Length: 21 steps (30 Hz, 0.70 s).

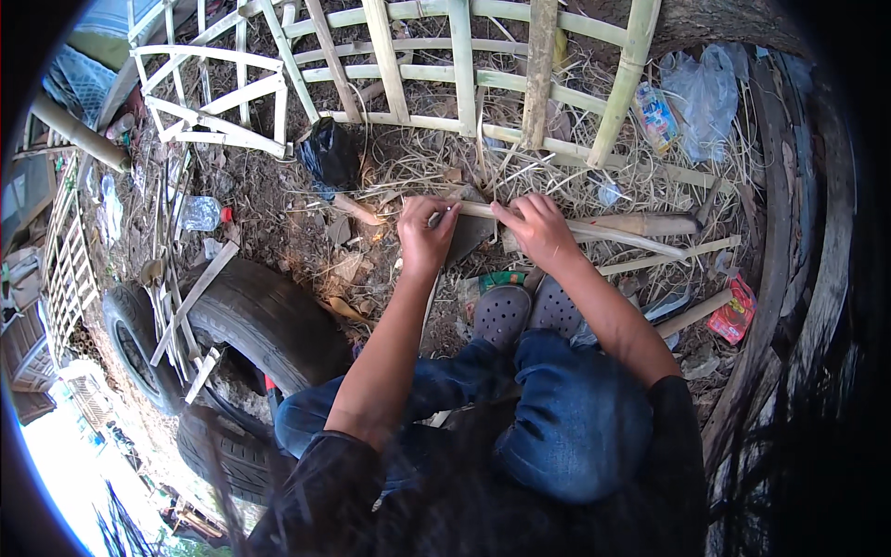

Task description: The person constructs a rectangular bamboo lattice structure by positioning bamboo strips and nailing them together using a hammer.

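A pale bamboo strip [631, 239] lies across in front of me, its long end reaching out to the right. My left hand [427, 232] pinches its left end between thumb and fingertips. My right hand [536, 230] is closed on the strip a little further right, thumb toward the left hand. Beneath the strip, between my hands, is a dark grey flat piece [471, 234], partly hidden, so its kind is unclear. Just beyond the strip on the right rests a thick wooden rod [640, 224] with a dark end.
A bamboo lattice panel [461, 65] stands ahead, with a smaller white frame [218, 102] at its left. Old tires [255, 316] lie at my left, strips leaning on them. Nearby are a plastic bottle [204, 213], a black bag [329, 156] and a red packet [733, 311]. Shavings litter the ground.
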Available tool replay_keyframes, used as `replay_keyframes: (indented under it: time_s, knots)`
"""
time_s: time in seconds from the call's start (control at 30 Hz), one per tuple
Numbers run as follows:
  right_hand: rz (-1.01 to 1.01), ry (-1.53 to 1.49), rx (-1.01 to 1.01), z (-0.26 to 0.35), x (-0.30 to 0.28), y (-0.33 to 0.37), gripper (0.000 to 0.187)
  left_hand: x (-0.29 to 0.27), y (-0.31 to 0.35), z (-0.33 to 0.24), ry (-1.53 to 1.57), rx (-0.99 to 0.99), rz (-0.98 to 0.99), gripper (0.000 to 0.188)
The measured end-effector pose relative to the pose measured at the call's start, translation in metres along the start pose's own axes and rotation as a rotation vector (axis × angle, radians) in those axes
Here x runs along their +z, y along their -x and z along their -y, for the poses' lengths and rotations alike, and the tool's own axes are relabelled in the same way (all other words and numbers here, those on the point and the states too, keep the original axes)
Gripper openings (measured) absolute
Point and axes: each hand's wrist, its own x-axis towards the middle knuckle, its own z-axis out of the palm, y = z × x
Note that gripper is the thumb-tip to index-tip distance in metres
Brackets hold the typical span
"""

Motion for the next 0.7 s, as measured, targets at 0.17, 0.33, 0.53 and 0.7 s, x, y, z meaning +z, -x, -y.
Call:
replay_keyframes:
  time_s: [0.17, 0.33, 0.53, 0.7]
  knots:
    - [-0.001, 0.005, -0.015, -0.002, 0.001, 0.001, 0.042, 0.002, 0.002, 0.000, -0.082, -0.033, 0.007, 0.010]
    - [0.004, -0.012, -0.012, -0.003, 0.001, 0.000, 0.043, -0.005, -0.001, 0.001, -0.060, -0.025, 0.047, 0.009]
    - [0.004, -0.014, -0.017, -0.003, 0.000, -0.001, 0.044, -0.009, -0.008, 0.005, -0.062, -0.021, 0.105, 0.008]
    - [0.015, -0.024, -0.001, -0.002, 0.000, 0.000, 0.044, -0.011, -0.012, 0.005, -0.176, 0.047, 0.175, 0.008]
